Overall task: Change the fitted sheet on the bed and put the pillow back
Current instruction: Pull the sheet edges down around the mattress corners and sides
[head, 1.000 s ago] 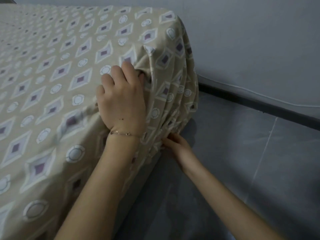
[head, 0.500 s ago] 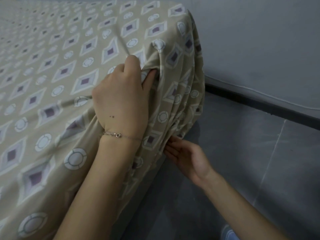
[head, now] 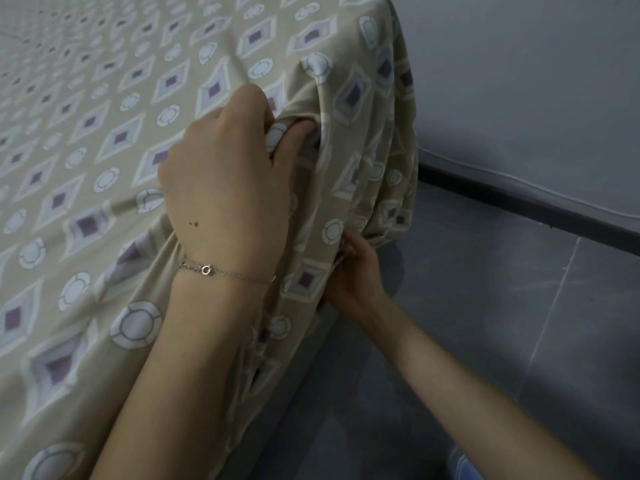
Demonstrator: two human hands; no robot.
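Bed corner, head view. The beige fitted sheet (head: 104, 237), printed with purple diamonds and white rings, hides everything beneath it. Its far pattern is too small to read, and the top and left edges crop it. The left grip (head: 225, 188) buries its fingertips in a pinched fold. The fingers of the right grip (head: 353, 271) disappear under the gathered hem. The left forearm (head: 166, 375) and right forearm (head: 467, 386) are cropped by the bottom edge. A blue object (head: 462, 465), also cropped by the bottom edge, cannot be identified.

A plain grey wall (head: 519, 81) stands beyond and to the right of the fingers (head: 249, 105), dimly and evenly lit. At its foot runs a dark skirting board (head: 519, 204), with a thin pale line (head: 512, 176) just above it. Below and to the right of the fingers lies a grey tiled floor (head: 467, 306), crossed by pale grout lines (head: 550, 317).
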